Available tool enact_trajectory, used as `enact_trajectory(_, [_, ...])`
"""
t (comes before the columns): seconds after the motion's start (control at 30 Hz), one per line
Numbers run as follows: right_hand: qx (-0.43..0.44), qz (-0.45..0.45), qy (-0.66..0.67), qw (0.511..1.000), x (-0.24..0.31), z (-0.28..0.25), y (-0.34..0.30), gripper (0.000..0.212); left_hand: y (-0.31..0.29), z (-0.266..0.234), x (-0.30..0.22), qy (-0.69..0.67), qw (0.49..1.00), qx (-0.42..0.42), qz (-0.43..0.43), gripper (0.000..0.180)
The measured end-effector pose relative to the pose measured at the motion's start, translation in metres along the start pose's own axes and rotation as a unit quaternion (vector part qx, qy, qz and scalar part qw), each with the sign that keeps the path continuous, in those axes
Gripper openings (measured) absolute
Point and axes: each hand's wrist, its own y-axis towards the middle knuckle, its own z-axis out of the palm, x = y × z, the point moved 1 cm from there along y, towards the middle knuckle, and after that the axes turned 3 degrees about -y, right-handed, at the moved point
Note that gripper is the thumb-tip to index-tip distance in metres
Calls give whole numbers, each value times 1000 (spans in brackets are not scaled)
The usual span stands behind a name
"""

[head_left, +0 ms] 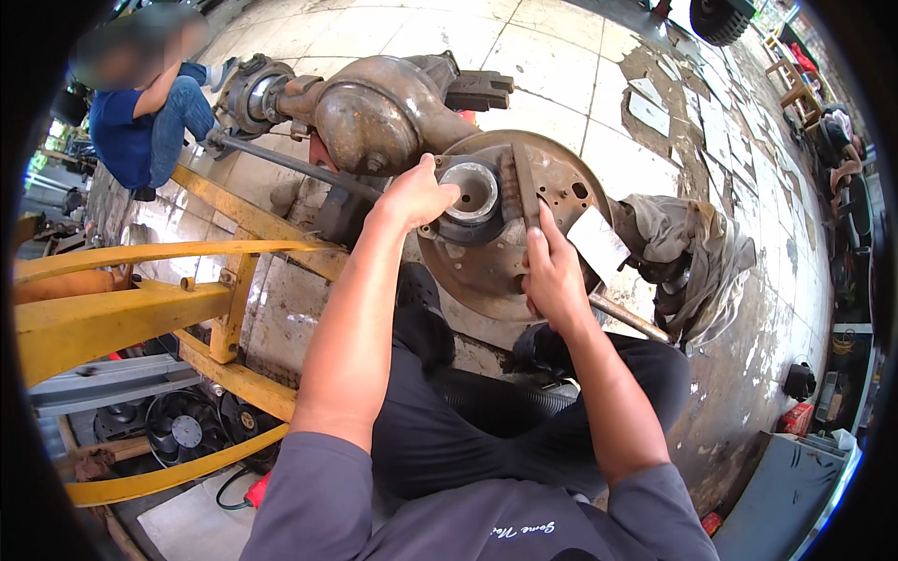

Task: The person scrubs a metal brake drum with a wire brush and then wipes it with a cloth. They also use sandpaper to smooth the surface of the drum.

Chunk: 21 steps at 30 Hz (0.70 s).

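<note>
A rusty round backing plate (463, 280) faces up in front of me, with a grey metal ring-shaped axle end (470, 190) in its middle. My left hand (419, 196) is closed on the left side of that axle end, its thumb against the ring; some fingers are hidden. In my right hand (554, 266) is a long, flat, dark metal bar (524, 178), perhaps a file, lying across the plate right of the ring. A rusty ridged strip (510, 187) sits between bar and ring. A white card-like piece (599, 245) lies beside my right hand.
The rusty axle housing (369, 112) stretches to the far left, where a person in blue (131, 131) crouches. A long steel rod (290, 164) runs near my left wrist. Yellow frame rails (122, 323) stand at left. A grey cloth (692, 252) covers parts at right.
</note>
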Motion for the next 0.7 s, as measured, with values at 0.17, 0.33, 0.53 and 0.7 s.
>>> enact_trajectory(0.17, [32, 38, 24, 998, 16, -5, 36, 56, 1, 1, -6, 18, 1000, -5, -9, 93])
enact_trajectory(0.33, [20, 16, 4, 1000, -17, -9, -32, 54, -3, 1, -5, 10, 1000, -8, -13, 92])
enact_trajectory(0.53, [-6, -1, 9, 1000, -11, 2, -26, 55, 5, 3, -1, 17, 1000, -15, 7, 91])
enact_trajectory(0.7, [-22, 39, -40, 998, 25, 6, 12, 54, -2, 1, -13, 38, 999, 8, -21, 92])
